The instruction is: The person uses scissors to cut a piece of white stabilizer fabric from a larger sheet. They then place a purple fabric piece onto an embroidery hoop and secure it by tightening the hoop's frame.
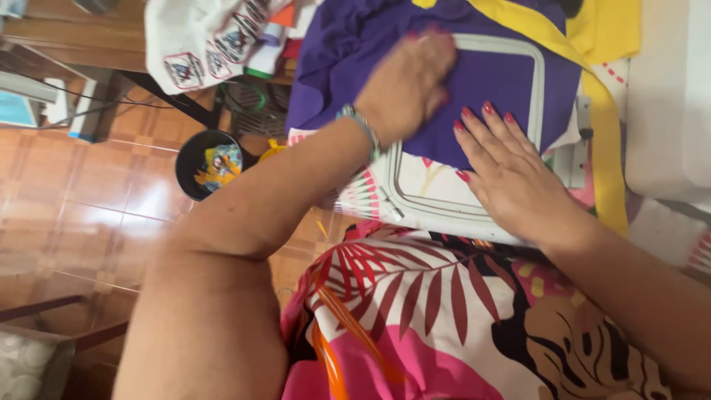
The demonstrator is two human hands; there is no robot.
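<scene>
A: What do I see under the two hands?

B: I see a purple fabric (489,74) laid over a pale, rounded-rectangular embroidery hoop (415,200). The hoop rests at the near edge of the work surface, just above the lap in a leaf-patterned dress (444,311). The cloth covers the hoop's far half; the near half shows a white backing.

A: How does the left hand stand?

B: My left hand (407,85) lies knuckles-up on the cloth at the hoop's far left corner, fingers curled together and pressing down. It is motion-blurred, so I cannot tell whether it pinches any cloth. A beaded bracelet (363,130) sits at the wrist.

A: And the right hand?

B: My right hand (503,167) lies flat, fingers slightly spread, fingertips on the purple fabric inside the hoop and the palm over the hoop's near right rim. It holds nothing.

A: What lies around them?

B: A yellow strip of cloth (603,141) runs down the right edge of the surface, beside the hoop. On the tiled floor (81,200) to the left stands a dark round bin (200,163) with colourful scraps inside. White patches with printed emblems (200,44) hang off the far left corner.
</scene>
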